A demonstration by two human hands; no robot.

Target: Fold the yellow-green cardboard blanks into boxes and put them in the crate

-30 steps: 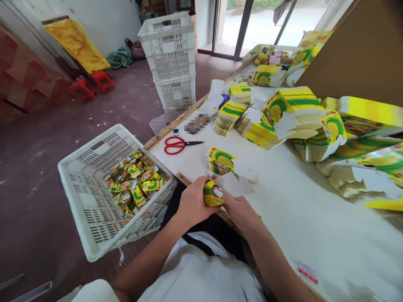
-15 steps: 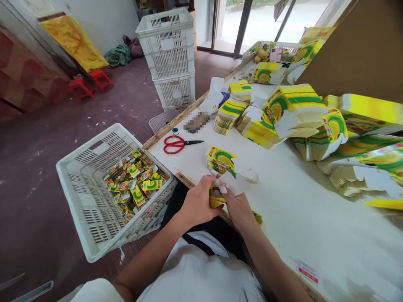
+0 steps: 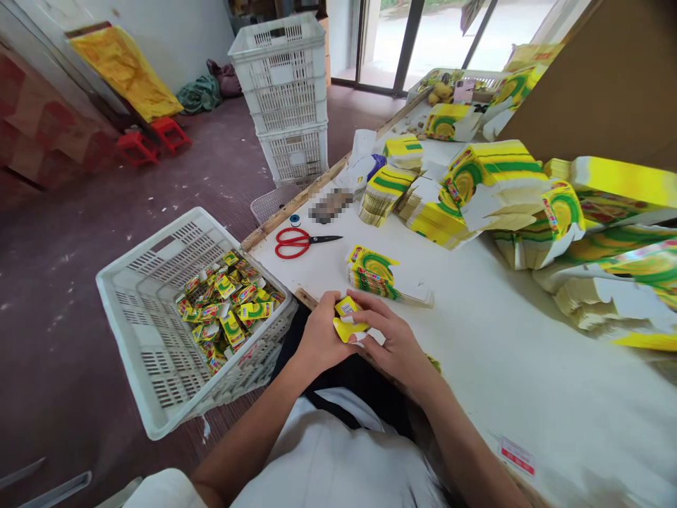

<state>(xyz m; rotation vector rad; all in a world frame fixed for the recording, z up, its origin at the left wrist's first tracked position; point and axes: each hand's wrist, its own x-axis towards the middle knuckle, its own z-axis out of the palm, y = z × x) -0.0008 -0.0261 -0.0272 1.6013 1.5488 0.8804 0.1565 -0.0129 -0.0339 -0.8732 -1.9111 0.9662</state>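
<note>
Between my hands, at the table's near edge, is a small yellow carton (image 3: 346,329) with a barcode patch on one panel. My left hand (image 3: 321,331) is wrapped round its left side. Curled over the right side, my right hand (image 3: 388,340) has its fingertips on the yellow flaps. Part of the carton is hidden by my fingers. Just beyond my hands lies a stack of flat printed cartons (image 3: 375,271), yellow and green with white flaps. Left of that stack rest red-handled scissors (image 3: 301,241).
A white plastic crate (image 3: 132,331) at my left holds many small filled cartons (image 3: 230,300). Bundles of flat cartons (image 3: 491,176) cover the table's far right. Stacked white crates (image 3: 285,92) stand beyond. A small spool (image 3: 295,221) lies near the table's edge.
The carton has turned in my hands, so a yellow panel with a barcode now faces up. My right hand has shifted from a thumb press to fingers over the flaps.
</note>
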